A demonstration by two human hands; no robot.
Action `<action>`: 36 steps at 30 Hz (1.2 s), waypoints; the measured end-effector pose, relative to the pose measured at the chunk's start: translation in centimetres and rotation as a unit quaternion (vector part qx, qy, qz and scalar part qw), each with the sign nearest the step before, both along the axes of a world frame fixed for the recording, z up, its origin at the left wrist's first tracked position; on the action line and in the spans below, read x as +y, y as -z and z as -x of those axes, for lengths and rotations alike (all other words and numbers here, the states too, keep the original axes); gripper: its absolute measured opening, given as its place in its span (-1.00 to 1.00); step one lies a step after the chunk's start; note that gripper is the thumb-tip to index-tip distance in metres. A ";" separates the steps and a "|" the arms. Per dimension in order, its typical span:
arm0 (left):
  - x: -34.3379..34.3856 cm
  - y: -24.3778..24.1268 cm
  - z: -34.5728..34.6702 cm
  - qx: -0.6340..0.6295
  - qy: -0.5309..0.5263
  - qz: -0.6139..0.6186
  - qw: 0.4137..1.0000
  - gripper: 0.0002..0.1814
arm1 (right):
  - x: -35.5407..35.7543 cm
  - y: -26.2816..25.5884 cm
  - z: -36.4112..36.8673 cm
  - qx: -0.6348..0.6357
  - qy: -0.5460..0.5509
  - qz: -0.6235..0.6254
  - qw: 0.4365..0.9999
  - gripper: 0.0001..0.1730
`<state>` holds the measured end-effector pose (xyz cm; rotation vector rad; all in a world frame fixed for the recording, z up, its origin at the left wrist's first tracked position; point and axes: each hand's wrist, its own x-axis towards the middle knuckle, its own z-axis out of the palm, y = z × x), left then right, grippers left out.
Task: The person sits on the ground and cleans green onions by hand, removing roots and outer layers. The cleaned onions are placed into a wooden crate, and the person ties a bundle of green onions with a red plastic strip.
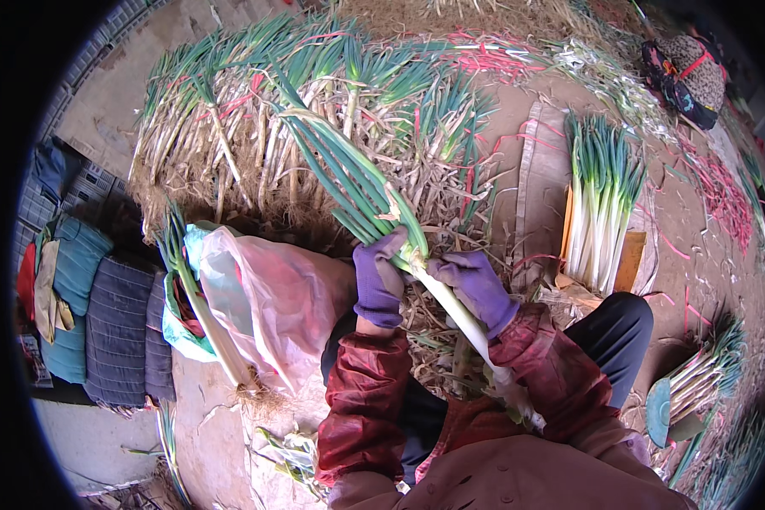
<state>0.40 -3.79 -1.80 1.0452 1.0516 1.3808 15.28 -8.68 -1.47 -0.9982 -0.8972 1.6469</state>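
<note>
Both of my hands wear purple knitted gloves. A long green onion [449,299] lies slantwise before my body, its white stalk towards my right forearm and its green leaves up and to the left. My left hand [380,274] is closed around the base of the leaves. My right hand [475,284] pinches the upper stalk just below the point where the leaves split; some of its fingers are hidden. A dry, pale leaf piece [392,204] clings to the leaves above my left hand.
Untrimmed green onions with roots [280,153] lie in a large pile ahead. Peeled onions [602,210] stand in a holder at right. A pink plastic bag [293,274] and a rooted onion [213,325] are at left. A person [692,76] is at upper right.
</note>
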 end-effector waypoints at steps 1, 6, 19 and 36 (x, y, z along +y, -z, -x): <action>0.0 0.1 -0.1 0.008 -0.004 -0.003 1.000 -0.74 | -0.1 0.2 0.2 -0.014 0.017 -0.034 0.999 -0.80; -0.2 -0.3 1.0 0.198 0.023 -0.123 0.972 -0.42 | -1.0 0.1 0.3 -0.263 -0.040 -0.150 0.952 -0.75; -1.0 -1.0 0.5 0.106 -0.012 0.015 0.994 -0.62 | -0.6 2.4 0.8 -0.015 -0.023 -0.046 0.999 -0.80; -0.6 0.4 1.2 0.004 -0.012 0.006 1.000 -0.74 | -1.0 0.2 1.6 0.031 -0.020 0.069 0.997 -0.67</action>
